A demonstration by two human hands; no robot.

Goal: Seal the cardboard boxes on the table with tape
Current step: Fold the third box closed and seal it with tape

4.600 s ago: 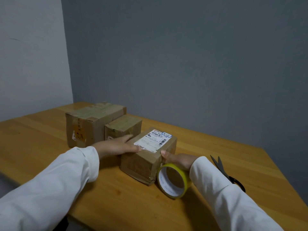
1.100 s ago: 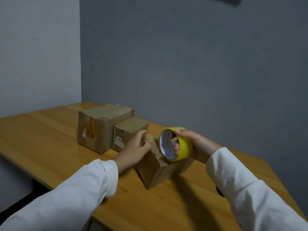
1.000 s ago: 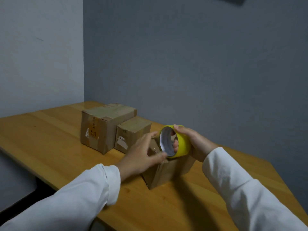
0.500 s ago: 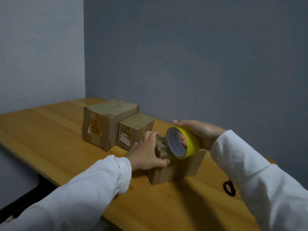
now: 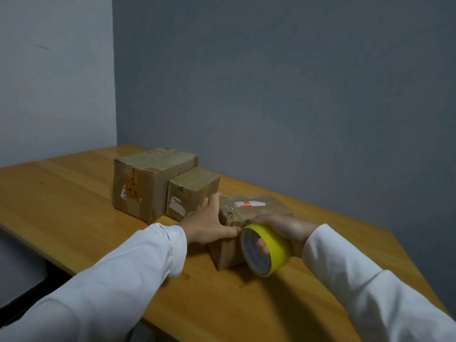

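A small cardboard box [image 5: 256, 211] with a red and white sticker on top stands near the table's front. My left hand [image 5: 209, 223] lies against its left end, fingers spread, thumb at the box's near corner. My right hand [image 5: 283, 229] grips a yellow tape roll [image 5: 265, 250], fingers through its core, and holds it against the box's near side, low by the table. Two more boxes stand behind to the left: a large box [image 5: 148, 183] and a medium box [image 5: 192, 191], side by side and touching.
The wooden table [image 5: 74, 213] runs into a corner of grey walls. Its front edge crosses the view diagonally below my arms. My white sleeves cover the lower part of the view. The scissors are hidden.
My right hand has brought the tape roll down from above the box to its near side. The small box now lies with the sticker face up. My left hand stays on its left end.
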